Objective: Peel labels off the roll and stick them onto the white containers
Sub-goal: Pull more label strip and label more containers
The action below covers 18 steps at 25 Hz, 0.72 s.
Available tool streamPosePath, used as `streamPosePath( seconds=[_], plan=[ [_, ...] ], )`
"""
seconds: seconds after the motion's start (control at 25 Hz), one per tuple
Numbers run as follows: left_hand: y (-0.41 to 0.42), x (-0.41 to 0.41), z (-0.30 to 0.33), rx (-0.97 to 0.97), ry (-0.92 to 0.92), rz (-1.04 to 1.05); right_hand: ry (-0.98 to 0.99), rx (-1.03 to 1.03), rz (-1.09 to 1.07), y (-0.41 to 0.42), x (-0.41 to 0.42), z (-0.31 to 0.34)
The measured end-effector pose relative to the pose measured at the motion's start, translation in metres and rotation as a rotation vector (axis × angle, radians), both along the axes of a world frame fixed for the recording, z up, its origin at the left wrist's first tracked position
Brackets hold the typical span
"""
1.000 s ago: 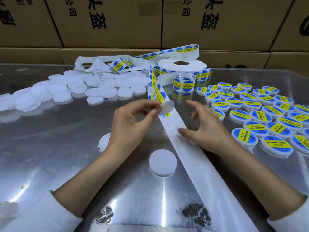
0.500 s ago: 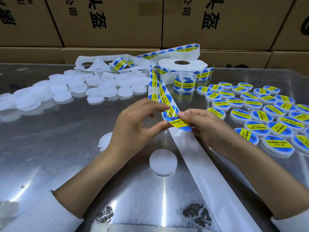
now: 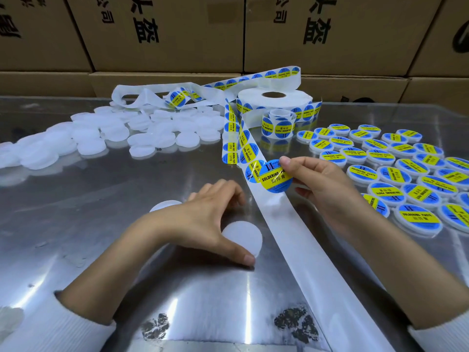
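Half a second ago both hands met at the backing strip, working a label loose; now the right hand (image 3: pixel 327 184) has it free and holds the round blue-and-yellow label (image 3: pixel 272 177) up by its right edge, thumb and forefinger pinched close on it, the other fingers loosely curled beneath. The left hand (image 3: pixel 203 222) has dropped to the metal desk (image 3: pixel 76 224), where its grip spreads wide around a bare white container (image 3: pixel 245 237): the thumb touches the near edge, the fingers curve past the far side, though whether they press on it I cannot tell. A second white container (image 3: pixel 165 205) peeks out behind that wrist.

The bare backing strip (image 3: pixel 304 250) runs from near the label down toward the lower right edge. Farther back, the label roll (image 3: pixel 274 99) lies flat, with a smaller coil (image 3: pixel 278 123) in front of it. Unlabelled white containers (image 3: pixel 152 133) are heaped on the left; labelled containers (image 3: pixel 406 174) lie in rows on the right, each lid carrying a blue-and-yellow sticker. Cardboard boxes (image 3: pixel 165 34) line the back
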<state>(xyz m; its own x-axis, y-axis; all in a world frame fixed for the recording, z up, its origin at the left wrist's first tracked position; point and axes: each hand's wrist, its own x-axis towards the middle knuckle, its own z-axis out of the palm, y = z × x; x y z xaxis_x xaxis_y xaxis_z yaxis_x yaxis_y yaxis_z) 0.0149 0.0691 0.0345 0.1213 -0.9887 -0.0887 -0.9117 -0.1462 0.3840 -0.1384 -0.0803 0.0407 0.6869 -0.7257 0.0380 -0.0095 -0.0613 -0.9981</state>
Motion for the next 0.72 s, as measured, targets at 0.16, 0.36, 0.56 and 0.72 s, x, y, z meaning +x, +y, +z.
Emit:
streamPosePath(
  seconds=[0.16, 0.36, 0.56, 0.72],
  plan=[
    [-0.001, 0.008, 0.001, -0.136, 0.052, 0.052, 0.028, 0.008, -0.013, 0.0, 0.0, 0.0],
    [-0.007, 0.004, -0.002, -0.533, -0.021, 0.077, -0.084, 0.178, 0.117, 0.0, -0.002, 0.002],
    [-0.012, -0.01, 0.001, -0.785, 0.047, 0.082, -0.062, 0.252, 0.231, 0.004, 0.0, -0.003],
    [-0.013, -0.017, -0.001, -0.811, 0.059, 0.013, -0.089, 0.267, 0.243, 0.006, 0.002, -0.005]
  ],
)
